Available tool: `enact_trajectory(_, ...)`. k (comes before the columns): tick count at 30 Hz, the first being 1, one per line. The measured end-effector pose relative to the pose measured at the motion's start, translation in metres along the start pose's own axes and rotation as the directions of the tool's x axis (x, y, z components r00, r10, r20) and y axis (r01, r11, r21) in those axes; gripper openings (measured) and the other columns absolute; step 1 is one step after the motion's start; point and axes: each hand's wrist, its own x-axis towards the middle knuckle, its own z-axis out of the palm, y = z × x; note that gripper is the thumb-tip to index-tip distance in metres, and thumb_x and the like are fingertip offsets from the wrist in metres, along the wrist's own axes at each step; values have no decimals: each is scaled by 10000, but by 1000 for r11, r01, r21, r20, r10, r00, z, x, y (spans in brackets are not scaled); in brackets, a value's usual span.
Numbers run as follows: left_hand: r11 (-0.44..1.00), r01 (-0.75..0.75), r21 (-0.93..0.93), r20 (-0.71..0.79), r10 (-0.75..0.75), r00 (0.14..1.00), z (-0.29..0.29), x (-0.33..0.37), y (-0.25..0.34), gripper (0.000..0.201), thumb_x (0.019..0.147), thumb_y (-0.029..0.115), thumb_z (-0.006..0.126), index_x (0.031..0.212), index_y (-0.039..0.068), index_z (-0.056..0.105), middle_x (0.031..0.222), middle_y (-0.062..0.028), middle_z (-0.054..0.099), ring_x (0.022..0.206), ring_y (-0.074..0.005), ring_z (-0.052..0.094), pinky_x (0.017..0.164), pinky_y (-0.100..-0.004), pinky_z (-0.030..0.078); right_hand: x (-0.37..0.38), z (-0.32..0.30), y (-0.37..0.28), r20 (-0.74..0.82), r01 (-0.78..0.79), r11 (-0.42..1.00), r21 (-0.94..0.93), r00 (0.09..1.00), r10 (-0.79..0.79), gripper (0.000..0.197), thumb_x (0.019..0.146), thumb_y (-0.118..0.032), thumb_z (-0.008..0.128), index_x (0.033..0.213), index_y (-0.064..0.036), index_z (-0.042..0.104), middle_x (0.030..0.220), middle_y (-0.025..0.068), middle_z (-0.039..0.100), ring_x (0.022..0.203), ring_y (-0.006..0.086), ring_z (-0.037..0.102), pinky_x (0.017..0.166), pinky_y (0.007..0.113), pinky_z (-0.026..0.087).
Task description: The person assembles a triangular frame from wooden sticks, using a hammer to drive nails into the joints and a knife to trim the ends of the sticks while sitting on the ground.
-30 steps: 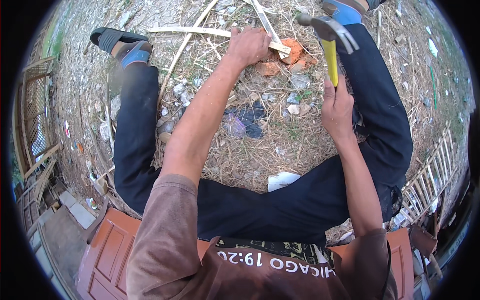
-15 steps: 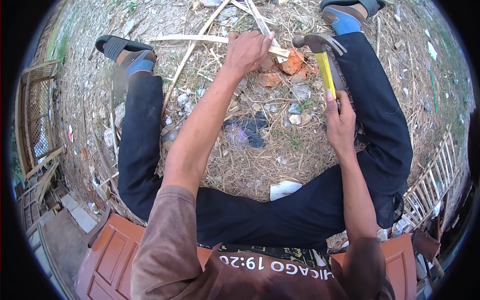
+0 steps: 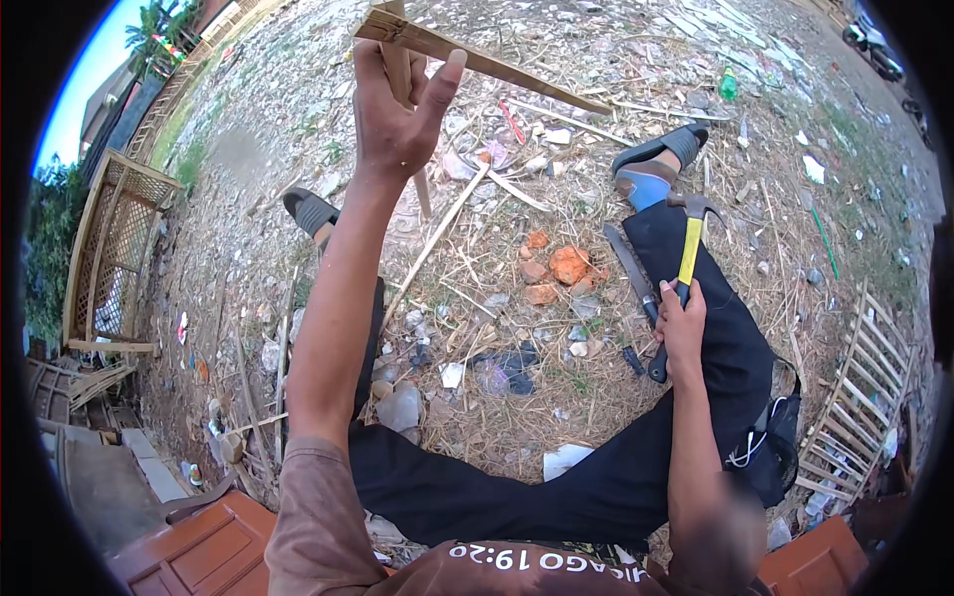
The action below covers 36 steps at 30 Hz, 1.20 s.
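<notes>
One hand [image 3: 682, 330] (the right) grips a hammer [image 3: 690, 248].

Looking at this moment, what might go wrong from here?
The bare-bladed knife lies close to the right hand and right leg, so a careless move could cut either.
The left hand alone holds up the crossed wooden strips, which might twist or slip.
The hammer, if dropped, could bruise that leg.

The right hand [image 3: 683, 333] hides part of the hammer [image 3: 690, 250], and the right sleeve [image 3: 723, 536] is blurred
</notes>
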Motion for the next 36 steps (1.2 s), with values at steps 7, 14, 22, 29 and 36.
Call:
enact_trajectory(7, 971, 64, -231, -129, -95, 987, -26, 59, 100, 470, 814, 321, 855, 956, 66, 487, 727, 55, 427, 586, -8, 400, 490, -168, 377, -39, -3, -61, 86, 155, 985, 82, 983, -162, 148, 974, -158, 621, 990, -92, 489, 650, -45, 441, 438, 23, 393, 372, 205, 311)
enact_trajectory(14, 902, 259, -346, 38, -262, 964, -65, 76, 155, 486, 828, 444, 813, 983, 39, 595, 711, 39, 474, 548, -21, 452, 464, -192, 405, -76, -5, -140, 110, 468, 880, 79, 873, -475, 265, 921, -150, 712, 1017, -61, 481, 741, -26, 518, 473, 26, 444, 398, 208, 364)
enact_trajectory(22, 801, 527, -284, 248, -469, 848, -72, 56, 174, 392, 912, 353, 750, 1066, 34, 582, 737, 67, 408, 560, -8, 389, 465, -172, 343, -80, 18, -149, 320, 542, 827, -151, 818, -477, 508, 792, -176, 852, 1142, -2, 527, 1040, 97, 681, 873, 153, 641, 798, 311, 503)
enact_trajectory(29, 684, 598, -419, 302, -516, 802, -52, 20, 150, 363, 909, 316, 758, 1050, 33, 581, 756, 64, 413, 573, -9, 389, 461, -170, 331, -49, 44, -87, 430, 601, 753, -269, 774, -464, 540, 749, -228, 882, 1090, 18, 543, 1071, 130, 710, 962, 203, 677, 822, 327, 507)
enact_trajectory(36, 541, 693, -476, 300, -641, 706, -50, 4, 85, 388, 885, 314, 784, 1059, 18, 603, 771, 36, 468, 569, -38, 438, 464, -190, 373, -26, 70, -74, 446, 533, 787, -310, 813, -375, 500, 730, -236, 881, 1005, -5, 534, 873, 95, 681, 775, 211, 667, 686, 372, 509)
